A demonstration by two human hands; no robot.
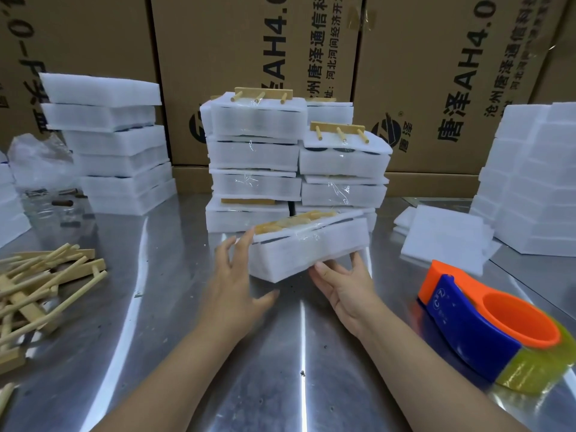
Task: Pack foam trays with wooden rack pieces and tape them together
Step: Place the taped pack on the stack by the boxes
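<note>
Obs.: you held one taped foam tray pack (308, 247) between both hands, low over the steel table (156, 322), just in front of the stacks of finished packs (255, 157). The pack was tilted, its left end lower than its right. Clear tape crossed its top and front face, with a wooden piece showing yellowish under the film on top.

Left hand (237, 275): fingers straight and spread, tips against the left end of the pack, thumb out below and touching nothing. It closed on nothing.

Right hand (346, 288): palm up beneath the pack's lower front edge, fingers flat under it, thumb raised against the front face. It was a supporting hold, not a clenched one.

Tape dispenser (486, 325): orange and blue, lying on the table to your right, apart from both hands, its tape roll yellowish at the near end.

Loose wooden rack pieces (40, 285): heaped at the table's left edge. One pegged rack piece (263, 94) lay on top of the taller finished stack, and a second pegged piece (339, 129) lay on the shorter stack beside it.

Untaped foam trays (115, 145) were stacked at back left, and more foam blocks (536, 182) at far right, with loose foam sheets (445, 235) near them. A crumpled plastic bag (40, 163) was at far left. Printed cardboard cartons (249, 42) stood behind everything
</note>
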